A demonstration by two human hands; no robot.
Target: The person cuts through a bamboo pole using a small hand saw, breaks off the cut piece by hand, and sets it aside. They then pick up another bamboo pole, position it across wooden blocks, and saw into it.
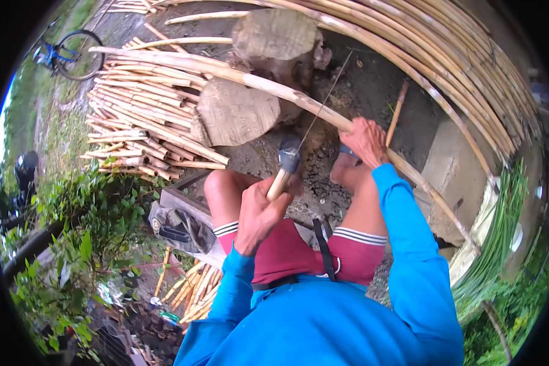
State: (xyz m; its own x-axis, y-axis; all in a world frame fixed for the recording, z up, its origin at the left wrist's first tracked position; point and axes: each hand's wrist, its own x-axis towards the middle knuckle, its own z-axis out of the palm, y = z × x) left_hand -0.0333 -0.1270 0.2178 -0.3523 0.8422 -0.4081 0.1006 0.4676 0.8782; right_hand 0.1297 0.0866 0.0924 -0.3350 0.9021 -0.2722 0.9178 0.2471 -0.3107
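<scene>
My left hand (pixel 259 215) is closed round the pale handle of a long-bladed knife (pixel 288 157), which has a dark collar. Its thin blade, seen nearly edge-on, points up and to the right, crossing in front of a cane pole (pixel 268 85); whether it touches the pole I cannot tell. My right hand (pixel 367 141) is wrapped round that pole, above my right knee. The pole slants from upper left to lower right, passing over a cut log (pixel 238 113). A second log (pixel 274 33) stands behind it.
Short cut canes (pixel 146 116) are piled at left, with more (pixel 195 290) lower down. Long canes (pixel 445 55) curve along the upper right. A concrete block (pixel 451 177) and green strips (pixel 494 226) are at right. A bicycle (pixel 73 56) stands far left; cloth (pixel 180 229) lies beside my seat.
</scene>
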